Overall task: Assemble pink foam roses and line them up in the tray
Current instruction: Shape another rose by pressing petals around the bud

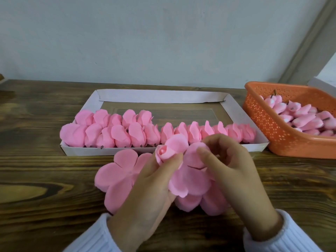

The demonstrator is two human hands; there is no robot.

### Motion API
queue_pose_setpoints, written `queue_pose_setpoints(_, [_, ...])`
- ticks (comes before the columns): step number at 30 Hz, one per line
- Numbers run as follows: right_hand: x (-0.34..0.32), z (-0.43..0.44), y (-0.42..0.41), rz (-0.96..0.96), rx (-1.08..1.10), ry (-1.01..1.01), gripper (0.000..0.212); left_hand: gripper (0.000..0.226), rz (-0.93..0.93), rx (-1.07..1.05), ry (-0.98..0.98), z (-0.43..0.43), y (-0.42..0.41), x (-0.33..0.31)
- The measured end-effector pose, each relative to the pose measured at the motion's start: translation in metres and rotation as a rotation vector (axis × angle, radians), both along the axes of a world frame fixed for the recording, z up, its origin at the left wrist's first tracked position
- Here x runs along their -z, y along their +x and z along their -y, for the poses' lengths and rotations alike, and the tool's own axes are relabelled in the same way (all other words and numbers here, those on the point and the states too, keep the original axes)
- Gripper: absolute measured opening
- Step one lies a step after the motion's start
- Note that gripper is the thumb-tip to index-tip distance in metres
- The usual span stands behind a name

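Centrally, low in frame: left grip (pixel 154 180) pinches the rose bud (pixel 164 152) at its base, probably to steady it while the right grip (pixel 231 170) pinches a petal layer (pixel 190 179) round it. Spare petal sheets (pixel 118 177) lie beneath on the table (pixel 36 170); finished roses (pixel 120 133) line the tray (pixel 240 115) above.

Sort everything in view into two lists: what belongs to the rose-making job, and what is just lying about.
Job: left hand, gripping the bud; right hand, pinching the held petals; spare petals; roses; tray; basket; loose buds.
Just there: table; wall; white box behind the basket.
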State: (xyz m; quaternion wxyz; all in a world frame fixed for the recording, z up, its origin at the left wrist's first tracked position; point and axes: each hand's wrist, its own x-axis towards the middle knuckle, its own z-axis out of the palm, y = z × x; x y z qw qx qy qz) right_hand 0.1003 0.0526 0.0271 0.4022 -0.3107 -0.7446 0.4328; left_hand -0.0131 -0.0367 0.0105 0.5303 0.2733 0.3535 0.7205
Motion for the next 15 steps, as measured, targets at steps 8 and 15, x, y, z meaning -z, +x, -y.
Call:
queue_pose_setpoints(8, [0.0, 0.007, -0.002, -0.048, 0.056, 0.24, 0.01, 0.026, -0.39, -0.113, -0.061, 0.003, -0.003, 0.007])
queue_pose_setpoints(15, [-0.001, 0.013, -0.002, -0.079, -0.012, 0.187, 0.008, 0.02, -0.633, -0.088, 0.055, 0.005, 0.001, -0.003])
